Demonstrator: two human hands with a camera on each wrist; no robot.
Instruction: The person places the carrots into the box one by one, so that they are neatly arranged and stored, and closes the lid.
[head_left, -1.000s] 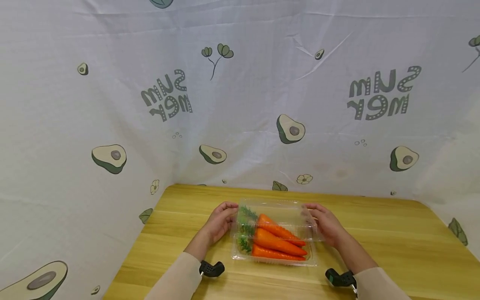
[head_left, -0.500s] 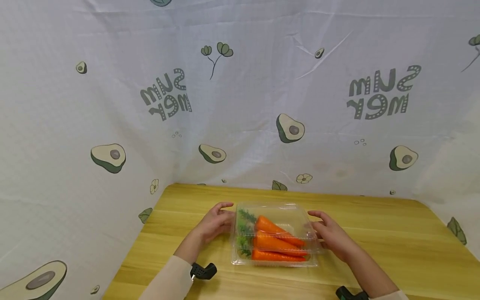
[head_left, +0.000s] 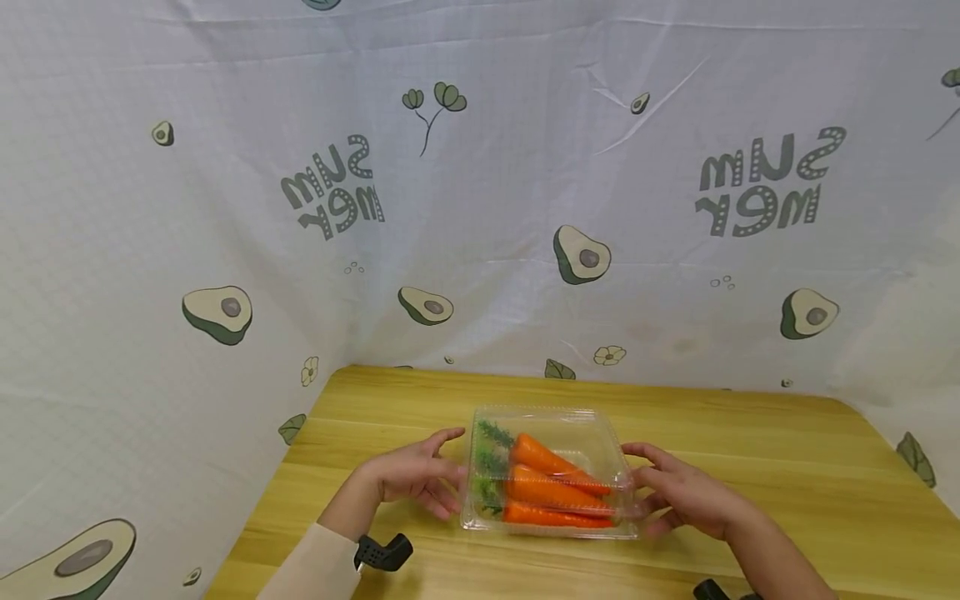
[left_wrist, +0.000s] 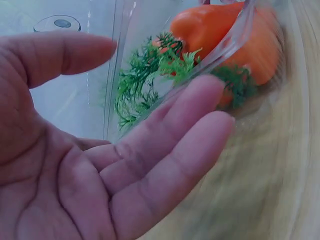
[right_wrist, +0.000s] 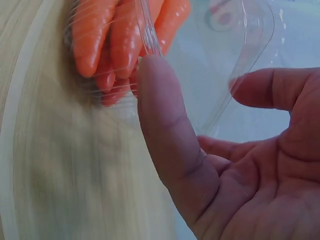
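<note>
A clear plastic clamshell box (head_left: pixel 551 529) rests on the table with orange carrots (head_left: pixel 551 487) inside, their feathery green tops (head_left: pixel 491 458) towards the left. Its transparent lid (head_left: pixel 577 421) lies over them; whether its rim is fastened I cannot tell. At the box's left side is my left hand (head_left: pixel 412 475), fingers spread, with fingertips (left_wrist: pixel 205 90) at the lid's edge in the left wrist view. On the opposite side my right hand (head_left: pixel 686 496) has its fingers loosely bent, and one fingertip (right_wrist: pixel 155 75) meets the plastic edge in the right wrist view. Neither hand grips anything.
The wood-patterned table (head_left: pixel 750 467) extends on both sides of the box. Behind and to the left hangs a white cloth (head_left: pixel 480 192) printed with avocados and lettering. A black wrist device (head_left: pixel 384 552) sits on the left wrist.
The lid has come down over the carrots from a raised tilt. Both hands have moved nearer to me and outward along the box's sides, the right one opening its fingers.
</note>
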